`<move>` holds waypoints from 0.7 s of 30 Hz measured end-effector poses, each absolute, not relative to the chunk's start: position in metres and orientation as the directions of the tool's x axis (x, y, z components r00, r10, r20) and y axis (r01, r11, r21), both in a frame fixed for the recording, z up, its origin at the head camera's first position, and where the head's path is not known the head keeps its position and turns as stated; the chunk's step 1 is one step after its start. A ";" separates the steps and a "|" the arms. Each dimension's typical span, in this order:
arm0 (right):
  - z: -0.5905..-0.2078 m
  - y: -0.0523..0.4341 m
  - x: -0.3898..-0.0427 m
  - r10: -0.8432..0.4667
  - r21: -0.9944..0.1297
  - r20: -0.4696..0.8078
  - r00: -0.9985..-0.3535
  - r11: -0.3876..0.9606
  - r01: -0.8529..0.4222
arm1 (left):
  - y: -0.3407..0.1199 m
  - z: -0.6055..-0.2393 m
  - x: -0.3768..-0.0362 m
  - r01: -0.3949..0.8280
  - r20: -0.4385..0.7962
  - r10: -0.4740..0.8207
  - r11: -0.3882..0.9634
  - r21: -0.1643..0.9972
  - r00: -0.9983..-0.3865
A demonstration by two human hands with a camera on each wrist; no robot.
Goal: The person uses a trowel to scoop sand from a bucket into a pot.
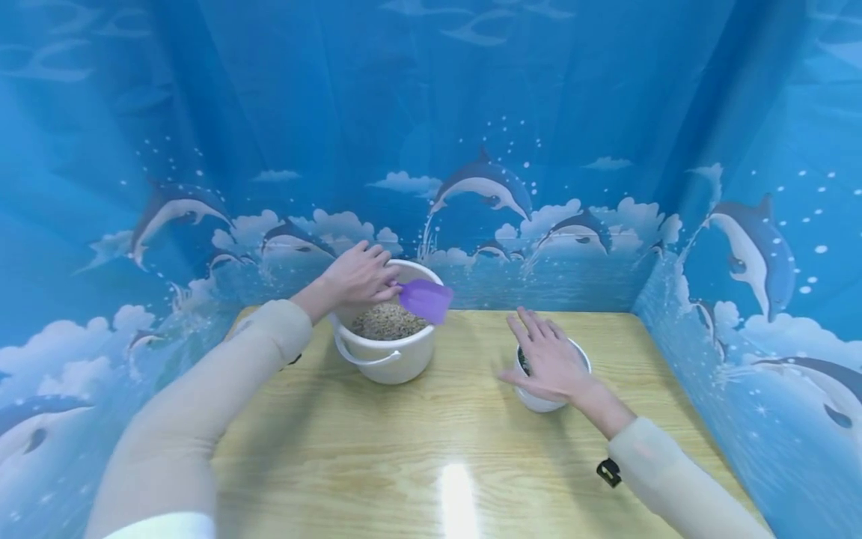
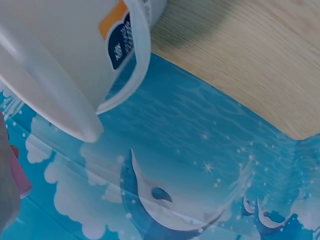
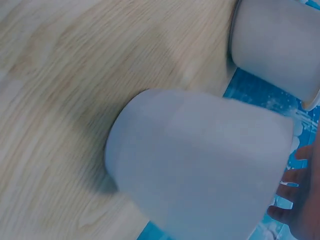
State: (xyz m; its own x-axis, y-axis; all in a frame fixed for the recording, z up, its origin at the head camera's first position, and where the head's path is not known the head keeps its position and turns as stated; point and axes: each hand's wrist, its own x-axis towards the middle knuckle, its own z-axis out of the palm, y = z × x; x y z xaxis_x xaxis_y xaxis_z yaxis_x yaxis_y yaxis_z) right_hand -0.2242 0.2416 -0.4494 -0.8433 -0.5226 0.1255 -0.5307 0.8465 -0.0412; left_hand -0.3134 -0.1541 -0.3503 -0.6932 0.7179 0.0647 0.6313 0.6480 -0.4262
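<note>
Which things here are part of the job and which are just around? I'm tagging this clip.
In use:
- left hand holding the scoop
- bucket with grain
- right hand resting on the cup

Just around:
- table
- dolphin backdrop

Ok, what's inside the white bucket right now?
The white bucket holds brownish grain, filling it partway. The left hand holds a purple scoop over it. What lies beneath the grain surface is hidden.
</note>
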 end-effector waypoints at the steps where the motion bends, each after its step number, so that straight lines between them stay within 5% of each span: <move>1: -0.449 0.239 -0.224 -0.524 -0.041 0.127 -0.843 0.846 -0.532 | -0.156 -0.350 -0.314 0.631 0.066 0.718 0.649 -0.425 -0.693; 21: -0.440 0.191 -0.238 -0.526 -0.054 0.181 -0.831 0.838 -0.543 | -0.194 -0.353 -0.312 0.618 0.074 0.732 0.620 -0.483 -0.677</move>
